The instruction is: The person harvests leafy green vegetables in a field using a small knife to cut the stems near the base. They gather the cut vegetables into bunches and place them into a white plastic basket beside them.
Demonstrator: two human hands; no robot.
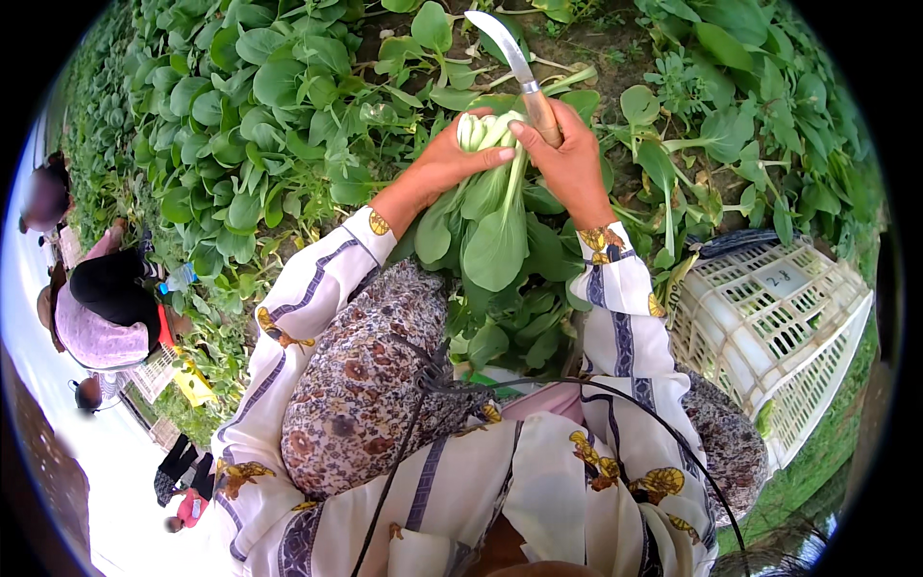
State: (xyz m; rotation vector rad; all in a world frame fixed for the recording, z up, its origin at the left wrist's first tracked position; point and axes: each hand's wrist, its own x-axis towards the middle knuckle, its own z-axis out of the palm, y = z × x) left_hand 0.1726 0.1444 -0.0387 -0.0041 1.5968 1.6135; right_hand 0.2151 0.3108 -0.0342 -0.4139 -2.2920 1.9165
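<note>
So the bunch of leafy greens (495, 252) was up in both hands, well to the left of the white crate (755, 358), pale stalk ends pointing away from the body and leaves hanging back toward the lap. The left hand (452, 154) was curled around the stalks, thumb across them. The right hand (567, 159) was wrapped around the wooden handle of a curved knife (528, 84), with its thumb pressed to the stalks too. Honestly, a decent way to hold it: the blade stuck out past the bunch, farther from the body than the crate, tip clear of the fingers. Doing it well probably meant letting the left hand carry the weight, squeezing just enough that the juicy stalks didn't snap, lining up the cut ends, and turning the wrist carefully so the edge never swung toward that left thumb.
</note>
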